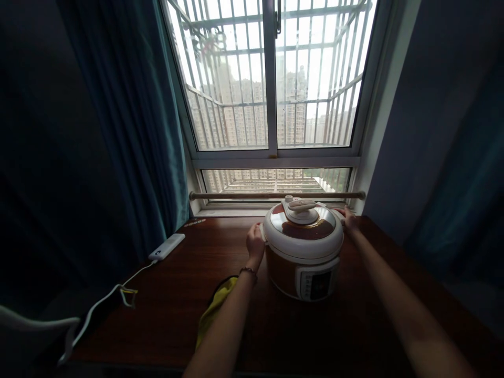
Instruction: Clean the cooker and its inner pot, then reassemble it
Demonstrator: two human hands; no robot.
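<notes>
A white and brown electric pressure cooker stands upright on the dark wooden table, its lid on and its control panel facing toward me and slightly right. On its left side, my left hand is closed around the side handle. My right hand grips the handle on the opposite side, its fingers partly hidden behind the rim. Beside my left forearm lies a yellow-green cloth with a dark edge, partly covered by the arm.
A white power strip lies at the table's left edge, its white cord trailing toward me. A blue curtain hangs on the left. Behind the table are a rail and a barred window.
</notes>
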